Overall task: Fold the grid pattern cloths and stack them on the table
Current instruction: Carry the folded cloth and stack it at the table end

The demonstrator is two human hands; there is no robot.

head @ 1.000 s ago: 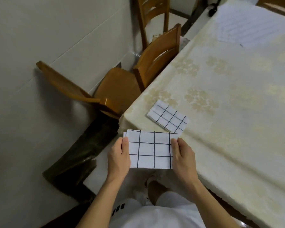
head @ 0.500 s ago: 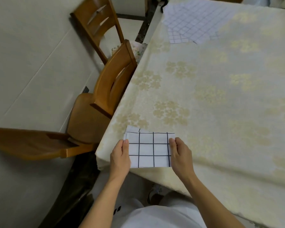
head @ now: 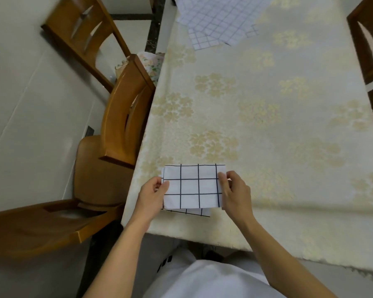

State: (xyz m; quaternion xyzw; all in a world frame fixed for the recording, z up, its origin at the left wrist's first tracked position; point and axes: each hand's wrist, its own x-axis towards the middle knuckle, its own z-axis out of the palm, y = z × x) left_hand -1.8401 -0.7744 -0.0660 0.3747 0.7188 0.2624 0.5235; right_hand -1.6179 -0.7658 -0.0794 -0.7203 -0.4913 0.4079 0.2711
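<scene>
The left hand (head: pixel 152 193) and right hand (head: pixel 235 190) pinch opposite edges of the folded cloth (head: pixel 193 186), squaring it above another folded cloth (head: pixel 194 212) on the desk (head: pixel 267 125).

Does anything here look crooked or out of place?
Slightly. The folded white cloth with dark grid lines, held between the left hand and right hand, sits askew over another folded grid cloth whose edge peeks out beneath. At the table's far end, unfolded fine-grid cloths lie in a loose, overlapping heap.
</scene>
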